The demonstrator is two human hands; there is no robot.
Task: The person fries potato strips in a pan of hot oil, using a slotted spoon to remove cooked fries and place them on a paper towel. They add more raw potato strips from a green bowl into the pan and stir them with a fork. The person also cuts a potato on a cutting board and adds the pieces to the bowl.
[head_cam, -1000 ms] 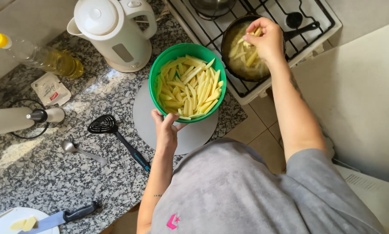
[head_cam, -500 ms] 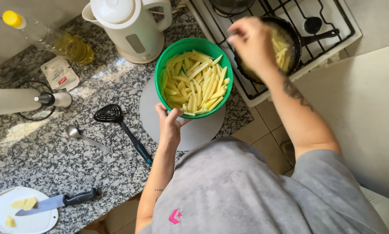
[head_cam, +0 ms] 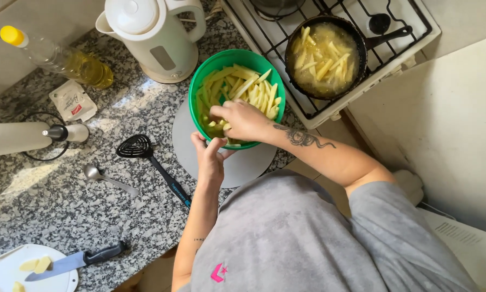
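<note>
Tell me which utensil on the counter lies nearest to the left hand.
The black slotted spatula: its handle ends just beside the left hand. The spoon lies farther left, and the knife rests on the white plate near the counter's edge.

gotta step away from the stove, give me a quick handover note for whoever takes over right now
Left hand: grips the near rim of the green bowl, steadying it on the grey round mat.
Right hand: inside the bowl, closed over raw potato sticks.
Done: one batch of sticks lies in oil in the black pan on the stove.
Left: the bowl holds many sticks, not yet in the pan. Black slotted spatula lies untouched on the granite counter.
</note>
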